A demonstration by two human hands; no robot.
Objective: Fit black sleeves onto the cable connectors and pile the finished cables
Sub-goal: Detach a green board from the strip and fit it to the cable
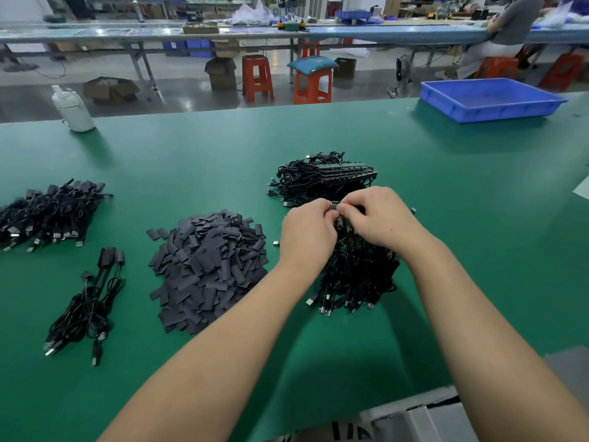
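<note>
My left hand [307, 234] and my right hand [379, 215] meet over a bundle of black cables [357, 275] and both pinch a small green circuit-board connector [334, 206] between their fingertips. Behind them lies another bundle of cables with bare boards [322, 178]. A heap of flat black sleeves [207, 269] sits left of my hands. A few sleeved cables [89, 301] lie at the near left. A bigger pile of sleeved cables [47, 212] lies at the far left.
The green table [478, 202] carries a blue plastic tray [487, 98] at the back right and a white bottle [75, 110] at the back left. Orange stools [256, 78] and another person stand beyond the table. A grey box [424, 419] sits at my near edge.
</note>
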